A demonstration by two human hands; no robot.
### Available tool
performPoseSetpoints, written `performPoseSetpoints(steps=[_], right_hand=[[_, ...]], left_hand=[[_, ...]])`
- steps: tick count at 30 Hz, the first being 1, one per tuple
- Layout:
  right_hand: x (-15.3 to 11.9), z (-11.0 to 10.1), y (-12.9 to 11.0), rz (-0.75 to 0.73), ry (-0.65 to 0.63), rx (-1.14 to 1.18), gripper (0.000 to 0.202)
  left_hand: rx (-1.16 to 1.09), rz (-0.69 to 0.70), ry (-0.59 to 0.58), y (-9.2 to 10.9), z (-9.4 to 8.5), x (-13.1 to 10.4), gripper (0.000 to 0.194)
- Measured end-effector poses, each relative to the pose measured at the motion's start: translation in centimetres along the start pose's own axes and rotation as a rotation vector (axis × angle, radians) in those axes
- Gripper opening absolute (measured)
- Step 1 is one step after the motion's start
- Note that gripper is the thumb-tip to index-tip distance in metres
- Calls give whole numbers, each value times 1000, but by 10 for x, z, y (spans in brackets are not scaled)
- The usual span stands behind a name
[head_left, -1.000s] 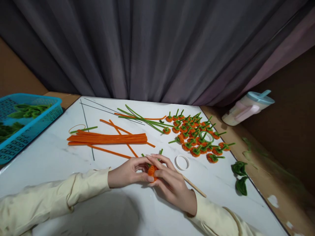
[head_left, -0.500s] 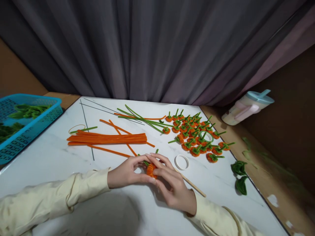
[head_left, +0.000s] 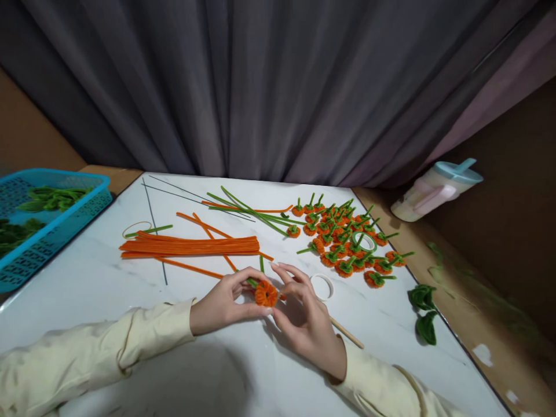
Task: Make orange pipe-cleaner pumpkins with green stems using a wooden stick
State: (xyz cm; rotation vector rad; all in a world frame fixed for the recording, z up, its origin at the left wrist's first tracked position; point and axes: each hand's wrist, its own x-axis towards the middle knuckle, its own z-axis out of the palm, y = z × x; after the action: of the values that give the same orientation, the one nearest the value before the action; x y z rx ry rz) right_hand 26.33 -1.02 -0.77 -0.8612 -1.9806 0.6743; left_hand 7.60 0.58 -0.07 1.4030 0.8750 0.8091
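My left hand [head_left: 226, 304] is closed on a small orange pumpkin [head_left: 266, 293] made of fuzzy pipe cleaner, with green pieces sticking out behind it. Its ribbed round face with a dark centre is turned toward me. Close by on the right, my right hand [head_left: 306, 310] has its thumb and fingers apart, the tips beside the pumpkin. A small orange bit [head_left: 282, 297] shows at those fingertips; whether they touch it I cannot tell. A wooden stick [head_left: 347, 333] lies partly behind my right hand.
Orange pipe cleaners [head_left: 191, 244] lie bundled at left, near green stems [head_left: 256, 211] and dark wires [head_left: 154, 231]. Several finished pumpkins [head_left: 343, 263] crowd the right, with a green tape roll [head_left: 364, 241]. Around are a white ring [head_left: 322, 286], green leaves [head_left: 425, 327], a blue basket [head_left: 95, 200] and a tumbler [head_left: 434, 194].
My right hand's fingers have drawn back from the pumpkin and spread. The pumpkin has turned so its round face shows, still in my left hand.
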Motion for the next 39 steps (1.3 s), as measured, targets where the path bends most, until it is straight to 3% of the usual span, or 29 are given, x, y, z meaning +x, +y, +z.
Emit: performPoseSetpoints(steps=[5, 12, 21, 30, 39], right_hand=[[-5, 1, 3, -33, 2, -93, 17], [-4, 3, 3, 93, 87, -69, 16], [-4, 4, 0, 116, 98, -35, 19], [-3, -1, 3, -35, 58, -207, 16], [-1, -2, 3, -230, 78, -401, 34]], left_hand=[[92, 67, 38, -4, 1, -2, 36], [193, 129, 198, -6, 6, -5, 29], [356, 354, 316, -10, 15, -6, 16], [335, 344, 299, -15, 15, -8, 17], [179, 100, 393, -13, 23, -6, 24]])
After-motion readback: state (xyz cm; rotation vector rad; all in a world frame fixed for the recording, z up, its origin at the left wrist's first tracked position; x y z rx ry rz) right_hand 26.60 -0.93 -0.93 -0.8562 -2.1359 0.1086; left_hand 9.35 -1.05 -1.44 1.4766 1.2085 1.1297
